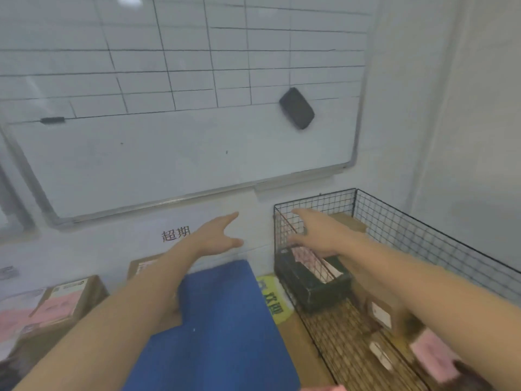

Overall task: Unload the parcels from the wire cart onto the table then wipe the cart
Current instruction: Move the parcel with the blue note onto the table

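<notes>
Ahead, whiteboard [169,153] above wire cart [423,238].

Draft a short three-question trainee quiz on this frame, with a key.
1. True or false: the right hand grips the dark box inside the wire cart.
2. What black thing sticks to the whiteboard near its right edge? A. eraser B. cup C. glove
3. Fill in: the flat package just left of the cart is ____ in colour.
Key: 1 false, the hand is open, fingers spread, above the box; 2 A; 3 blue.
</notes>
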The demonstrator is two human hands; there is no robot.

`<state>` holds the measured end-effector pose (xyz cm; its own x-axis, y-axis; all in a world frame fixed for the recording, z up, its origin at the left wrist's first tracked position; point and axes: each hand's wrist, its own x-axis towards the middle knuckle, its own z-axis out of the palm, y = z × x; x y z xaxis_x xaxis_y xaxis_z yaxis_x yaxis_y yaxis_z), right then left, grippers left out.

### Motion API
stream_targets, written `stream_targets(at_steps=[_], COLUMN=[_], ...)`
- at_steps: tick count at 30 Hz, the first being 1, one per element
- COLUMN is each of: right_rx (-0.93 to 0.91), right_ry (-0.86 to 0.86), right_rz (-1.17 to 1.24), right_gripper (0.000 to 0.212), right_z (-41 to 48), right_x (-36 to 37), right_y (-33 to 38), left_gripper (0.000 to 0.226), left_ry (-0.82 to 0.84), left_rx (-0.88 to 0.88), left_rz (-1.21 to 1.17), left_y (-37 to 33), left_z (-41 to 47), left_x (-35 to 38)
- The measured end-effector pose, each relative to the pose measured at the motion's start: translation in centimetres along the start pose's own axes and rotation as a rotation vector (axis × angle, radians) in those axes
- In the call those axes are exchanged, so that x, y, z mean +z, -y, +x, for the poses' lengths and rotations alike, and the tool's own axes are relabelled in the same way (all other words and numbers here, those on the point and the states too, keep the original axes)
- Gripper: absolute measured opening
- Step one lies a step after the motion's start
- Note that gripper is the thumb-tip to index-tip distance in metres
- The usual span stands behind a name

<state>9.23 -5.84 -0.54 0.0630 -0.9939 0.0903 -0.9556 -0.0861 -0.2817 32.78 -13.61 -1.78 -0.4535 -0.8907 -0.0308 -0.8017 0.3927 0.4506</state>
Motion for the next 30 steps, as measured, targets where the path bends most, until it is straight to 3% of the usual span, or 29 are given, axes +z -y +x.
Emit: stream_targets(at_steps=[6,13,30], right_rx=[0.045,0.033,-0.062], right_ry=[-0.061,0.059,0.543], right_rz=[-0.063,-0.092,-0.249], right_gripper=[0.069,0.068,0.071], right_z=[-6.9,-11.5,-2.7], right_x=[-5.4,-8.0,1.5], right_y=[-12.2,-23.4,-32.7], left_gripper=[0.067,0.067,0.085], left_ry=[-0.043,-0.016,0.39], left_rx=[0.044,-0.015,-0.122], left_rz=[-0.033,-0.036,0.295], left_y=[-13.4,-24.1,-26.3], left_z=[1.5,3.8,11.7], left_x=[5.4,12.0,22.2])
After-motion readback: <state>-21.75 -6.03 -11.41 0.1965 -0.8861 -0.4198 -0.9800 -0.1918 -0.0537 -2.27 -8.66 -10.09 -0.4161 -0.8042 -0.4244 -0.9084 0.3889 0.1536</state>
